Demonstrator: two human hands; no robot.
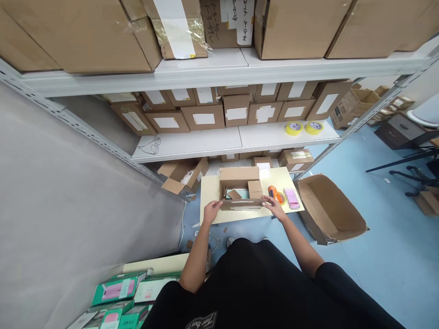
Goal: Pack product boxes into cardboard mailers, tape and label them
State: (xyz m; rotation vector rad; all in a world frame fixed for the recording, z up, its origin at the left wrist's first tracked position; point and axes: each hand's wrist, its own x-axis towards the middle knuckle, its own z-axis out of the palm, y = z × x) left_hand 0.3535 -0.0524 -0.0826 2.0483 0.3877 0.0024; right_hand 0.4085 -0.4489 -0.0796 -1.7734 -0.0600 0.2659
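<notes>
Currently — left hand (211,211), right hand (274,208) | fingers (216,204) pinching ends of near flap (242,204) | open carton (235,183) on cream table (210,187)

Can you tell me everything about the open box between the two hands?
The open box is brown, like cardboard. It sits on a cream tabletop, opening upward, far flap raised. A pale strip runs along its near side. Inside are brown cardboard pieces and something pale I can't make out. The left hand touches its near left corner, the right hand its near right corner.
</notes>
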